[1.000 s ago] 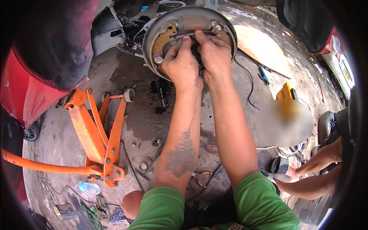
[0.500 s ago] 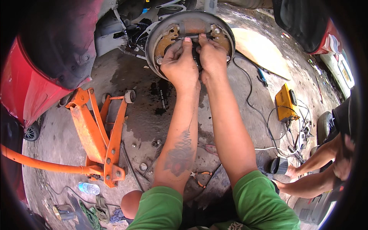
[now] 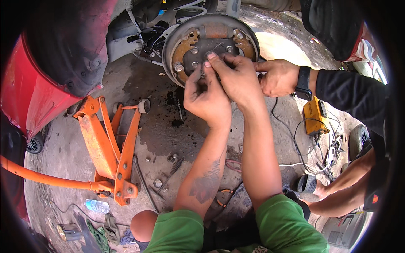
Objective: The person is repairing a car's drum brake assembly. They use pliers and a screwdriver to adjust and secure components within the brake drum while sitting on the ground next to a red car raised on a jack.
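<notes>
A round drum brake assembly point(image 3: 168, 46) with rusty brake shoes point(image 3: 184, 47) and a rusty wheel cylinder point(image 3: 216, 30) is in front of me at the top. Both my hands are raised before its hub face. My left hand point(image 3: 207, 95) is closed in a pinch, thumb and fingertip together. Close against it, my right hand point(image 3: 236, 80) pinches too, its fingertips almost meeting the left's. A thin wire-like end point(image 3: 217, 45) shows just above them; the rest of what they hold is hidden. A co-worker's hand point(image 3: 280, 78), below a dark watch, reaches the assembly's right edge.
An orange floor jack point(image 3: 99, 143) stands left, beside a red car body panel point(image 3: 46, 97). Loose parts, a coil spring point(image 3: 176, 165) and orange-handled pliers point(image 3: 225, 198) lie on the floor. Right are a yellow device point(image 3: 314, 116), cables and the co-worker's legs point(image 3: 344, 185).
My hands have come down from the bar-like part below the wheel cylinder to in front of the hub, and the bar no longer shows there. A co-worker's arm has entered from the right.
</notes>
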Motion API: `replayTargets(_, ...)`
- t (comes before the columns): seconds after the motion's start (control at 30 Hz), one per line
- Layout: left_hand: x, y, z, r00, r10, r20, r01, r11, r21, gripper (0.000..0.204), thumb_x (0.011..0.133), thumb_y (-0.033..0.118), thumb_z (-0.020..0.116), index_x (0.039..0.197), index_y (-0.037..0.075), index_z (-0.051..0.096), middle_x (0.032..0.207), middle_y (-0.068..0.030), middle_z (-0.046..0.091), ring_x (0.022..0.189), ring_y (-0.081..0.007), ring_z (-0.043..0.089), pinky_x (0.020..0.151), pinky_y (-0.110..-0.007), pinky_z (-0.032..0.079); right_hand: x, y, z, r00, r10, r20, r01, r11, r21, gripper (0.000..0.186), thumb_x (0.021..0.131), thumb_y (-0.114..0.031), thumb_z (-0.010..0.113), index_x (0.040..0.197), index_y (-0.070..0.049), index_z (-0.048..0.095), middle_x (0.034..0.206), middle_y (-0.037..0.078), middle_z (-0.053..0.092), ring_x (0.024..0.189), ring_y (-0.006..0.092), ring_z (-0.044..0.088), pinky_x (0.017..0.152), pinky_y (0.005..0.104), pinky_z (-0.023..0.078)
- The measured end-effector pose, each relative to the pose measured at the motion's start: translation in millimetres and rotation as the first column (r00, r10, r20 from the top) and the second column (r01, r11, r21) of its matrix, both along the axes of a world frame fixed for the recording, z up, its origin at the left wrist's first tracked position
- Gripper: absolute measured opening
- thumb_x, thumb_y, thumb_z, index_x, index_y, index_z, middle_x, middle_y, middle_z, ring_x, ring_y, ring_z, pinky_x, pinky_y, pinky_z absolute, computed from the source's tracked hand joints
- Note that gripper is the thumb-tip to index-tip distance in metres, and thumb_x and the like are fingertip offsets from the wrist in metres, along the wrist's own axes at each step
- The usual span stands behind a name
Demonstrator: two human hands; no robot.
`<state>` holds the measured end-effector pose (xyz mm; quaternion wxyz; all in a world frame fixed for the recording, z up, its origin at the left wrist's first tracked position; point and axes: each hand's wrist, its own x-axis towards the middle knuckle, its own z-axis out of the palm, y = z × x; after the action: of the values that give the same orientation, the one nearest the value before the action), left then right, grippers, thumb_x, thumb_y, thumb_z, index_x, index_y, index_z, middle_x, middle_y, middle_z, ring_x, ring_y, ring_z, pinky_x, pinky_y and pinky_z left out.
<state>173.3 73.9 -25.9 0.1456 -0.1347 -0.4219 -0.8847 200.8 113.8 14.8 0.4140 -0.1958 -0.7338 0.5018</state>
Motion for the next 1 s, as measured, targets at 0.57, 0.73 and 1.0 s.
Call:
replayTargets(0.57, -48.9, -17.4, 12.0, 0.916, -0.401, 0.001, 0.392, 0.896, -0.206, 0.022, 0.099, 0.011, 0.069, 0.104, -0.010, 0.072, 0.091, -0.0090, 0.074, 0.081, -0.0095, 0.065, 0.073, -0.024, 0.051, -5.8, 12.5, 18.0, 0.938, -0.335, 0.087, 0.280, 0.883, 0.377, 0.026, 0.094, -0.015, 0.069, 0.106, 0.007, 0.074, 0.091, 0.023, 0.075, 0.083, 0.0245, 0.072, 0.076, 0.0349, 0.056)
replayTargets(0.73, -48.6, -18.5, 25.5, 0.817, -0.553, 0.161, 0.558, 0.829, 0.015, 0.021, 0.099, 0.014, 0.070, 0.105, -0.006, 0.073, 0.086, -0.0034, 0.070, 0.071, -0.0056, 0.057, 0.064, -0.021, 0.044, -33.9, 23.6, 1.0, 0.981, -0.083, -0.177, 0.106, 0.987, 0.124, 0.022, 0.091, -0.012, 0.075, 0.105, 0.005, 0.076, 0.090, 0.018, 0.078, 0.076, 0.0187, 0.073, 0.068, 0.0319, 0.057)
replayTargets(1.0, -51.5, -16.3, 32.0, 0.803, -0.561, 0.201, 0.559, 0.826, 0.073, 0.019, 0.100, 0.018, 0.069, 0.105, 0.000, 0.074, 0.073, 0.0022, 0.062, 0.058, -0.0042, 0.048, 0.049, -0.020, 0.034, -39.4, 28.5, -1.3, 0.969, 0.105, -0.223, -0.083, 0.991, 0.107, 0.017, 0.096, -0.009, 0.071, 0.106, 0.004, 0.075, 0.092, 0.011, 0.077, 0.075, 0.0125, 0.070, 0.064, 0.0284, 0.057)
